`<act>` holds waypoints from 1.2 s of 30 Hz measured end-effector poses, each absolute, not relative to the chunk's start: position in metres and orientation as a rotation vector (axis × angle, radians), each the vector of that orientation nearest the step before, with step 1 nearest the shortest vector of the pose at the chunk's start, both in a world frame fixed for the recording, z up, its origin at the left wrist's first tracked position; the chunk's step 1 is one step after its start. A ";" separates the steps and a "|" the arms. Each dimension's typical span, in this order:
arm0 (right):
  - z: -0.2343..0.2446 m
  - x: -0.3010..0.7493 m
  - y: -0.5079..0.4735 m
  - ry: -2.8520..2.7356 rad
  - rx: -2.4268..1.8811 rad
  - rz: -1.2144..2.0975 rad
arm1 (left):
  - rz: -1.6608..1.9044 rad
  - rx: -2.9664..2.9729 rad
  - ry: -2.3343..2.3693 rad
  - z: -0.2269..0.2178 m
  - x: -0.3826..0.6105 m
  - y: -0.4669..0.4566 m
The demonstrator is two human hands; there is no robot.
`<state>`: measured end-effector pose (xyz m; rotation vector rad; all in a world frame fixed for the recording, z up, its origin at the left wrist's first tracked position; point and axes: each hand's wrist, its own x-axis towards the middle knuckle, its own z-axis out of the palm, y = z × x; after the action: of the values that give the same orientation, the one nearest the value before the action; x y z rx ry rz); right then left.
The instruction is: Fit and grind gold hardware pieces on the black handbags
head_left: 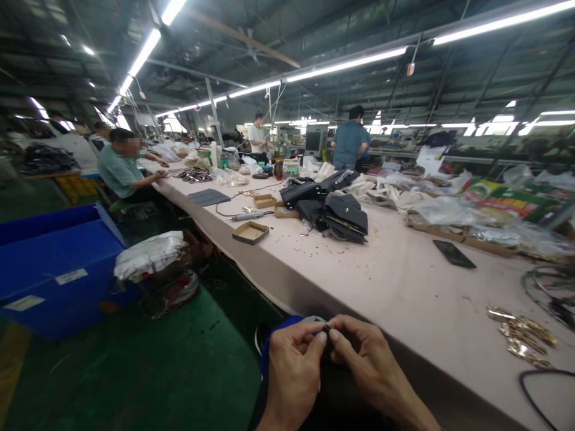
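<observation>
My left hand (291,365) and my right hand (366,362) meet low in the view, just in front of the near edge of a long pale worktable (395,281). Both pinch a small dark piece (327,329) between thumb and fingertips; it is too small to name. Dark material lies under my hands. A heap of gold metal fittings (521,335) rests on the table to the right of my right hand.
Black bags (332,209) are piled mid-table, with small cardboard trays (250,232), a hand tool (249,216) and a phone (453,253). A blue crate (54,263) and white folded cloth (150,254) stand left on the green floor. A seated person (123,170) and two standing people work farther off.
</observation>
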<state>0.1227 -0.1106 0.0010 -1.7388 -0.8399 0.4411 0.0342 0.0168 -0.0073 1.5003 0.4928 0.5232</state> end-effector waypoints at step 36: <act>-0.029 0.117 -0.107 -0.548 -1.526 0.388 | 0.549 2.180 0.403 0.001 0.018 0.016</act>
<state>0.1170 -0.1066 -0.0293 -1.5258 -0.5478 0.3883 0.0176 0.0164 0.0008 2.1799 0.4026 0.5491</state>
